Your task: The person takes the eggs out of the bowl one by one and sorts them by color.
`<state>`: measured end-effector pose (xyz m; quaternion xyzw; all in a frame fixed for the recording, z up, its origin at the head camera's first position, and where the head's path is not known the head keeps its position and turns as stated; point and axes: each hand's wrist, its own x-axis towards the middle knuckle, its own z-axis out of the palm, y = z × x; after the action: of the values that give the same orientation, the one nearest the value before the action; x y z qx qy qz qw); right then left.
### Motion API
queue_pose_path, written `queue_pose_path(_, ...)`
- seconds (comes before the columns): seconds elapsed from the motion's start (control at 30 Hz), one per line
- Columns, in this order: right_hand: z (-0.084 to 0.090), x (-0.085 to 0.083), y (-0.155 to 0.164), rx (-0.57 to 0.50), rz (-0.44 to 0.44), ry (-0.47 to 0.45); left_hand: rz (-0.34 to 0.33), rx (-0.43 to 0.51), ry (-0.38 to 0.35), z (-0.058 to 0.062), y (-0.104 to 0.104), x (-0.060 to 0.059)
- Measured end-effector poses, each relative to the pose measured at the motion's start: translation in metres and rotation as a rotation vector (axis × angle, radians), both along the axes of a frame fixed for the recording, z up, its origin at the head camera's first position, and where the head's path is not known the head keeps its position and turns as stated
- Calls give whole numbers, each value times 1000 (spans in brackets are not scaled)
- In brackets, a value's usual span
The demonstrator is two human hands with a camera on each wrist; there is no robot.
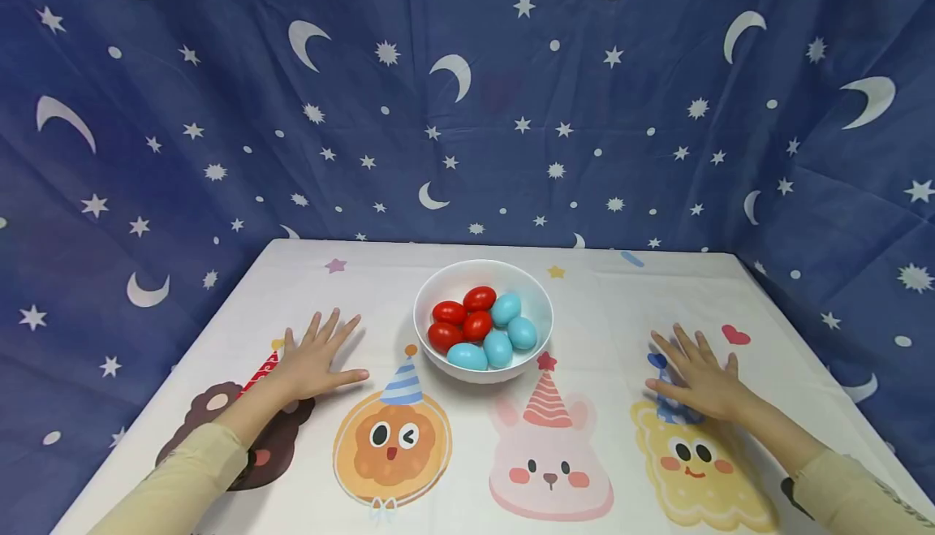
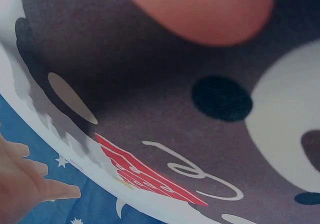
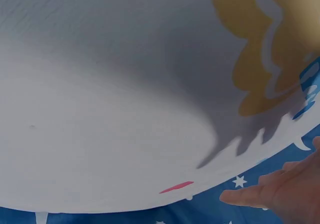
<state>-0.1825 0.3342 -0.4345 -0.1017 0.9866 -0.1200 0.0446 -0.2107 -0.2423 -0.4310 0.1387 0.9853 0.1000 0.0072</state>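
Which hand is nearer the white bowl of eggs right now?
Left. The left hand lies flat just left of the bowl; the right hand lies flat farther off to its right.

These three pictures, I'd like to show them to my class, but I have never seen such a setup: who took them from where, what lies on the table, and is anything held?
No machine here: a person works with two bare hands. The wide picture comes from a camera on the person's head, looking down at a table covered with a white cartoon-animal printed cloth. The other two come from cameras on each wrist, so close that they show only blurred cloth and fingertips. In the middle stands a round white bowl holding four glossy red eggs and four light blue eggs. The left hand and the right hand lie flat on the cloth, fingers spread, on either side of the bowl. Neither holds anything. A dark blue moon-and-star curtain hangs behind.
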Motion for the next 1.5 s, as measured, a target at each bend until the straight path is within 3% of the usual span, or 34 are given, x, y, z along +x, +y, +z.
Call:
queue_pose_path(0.5,1,-1,-3,32,39,84,-34,14,40,3,-2,2)
queue_pose_path(0.7,6,-5,0,46,92,164,-46,30,52,3,-1,-1)
queue_pose_path(0.97,10,-5,-4,-74,94,137,-62,32,113,2,-2,-3)
queue_pose_path(1.17,8,-5,-5,-81,73,131,-85,52,182,-1,-3,-5)
queue_pose_path(1.5,16,-14,-4,-178,38,134,-34,86,218,2,3,-4)
